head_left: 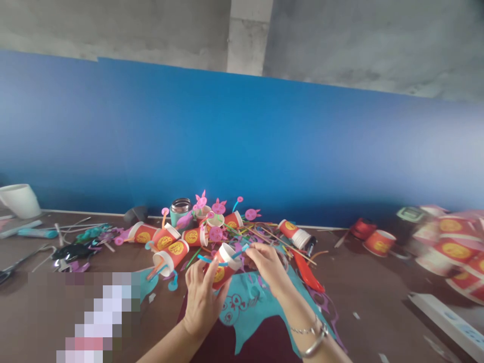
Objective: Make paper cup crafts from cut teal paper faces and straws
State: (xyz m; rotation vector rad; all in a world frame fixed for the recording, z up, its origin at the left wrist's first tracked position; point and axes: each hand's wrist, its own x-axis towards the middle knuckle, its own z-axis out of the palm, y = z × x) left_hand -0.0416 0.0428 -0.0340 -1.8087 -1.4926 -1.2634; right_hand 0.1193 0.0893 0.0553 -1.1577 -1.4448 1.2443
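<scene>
My left hand [202,297] is wrapped round a red paper cup [224,276] with a yellow print and a white rim, tilted to the right. Across the cup near its rim runs a blue drinking straw [212,261]; I cannot tell whether it is one piece or two. The fingers of my right hand [268,264] pinch the straw's right end. Beneath both hands lies a cut sheet of teal paper [249,330] with dark drawings on it. Just left of my left hand, another red paper cup [176,256] rests on its side with straws in it.
Several cups with pink paper animal heads [218,206] crowd the back, near a steel-rimmed jar [180,209]. Loose straws and a red tool [308,272] lie to the right. A power strip [449,320] and piled cups [454,249] stand far right; black scissors [17,267] lie left.
</scene>
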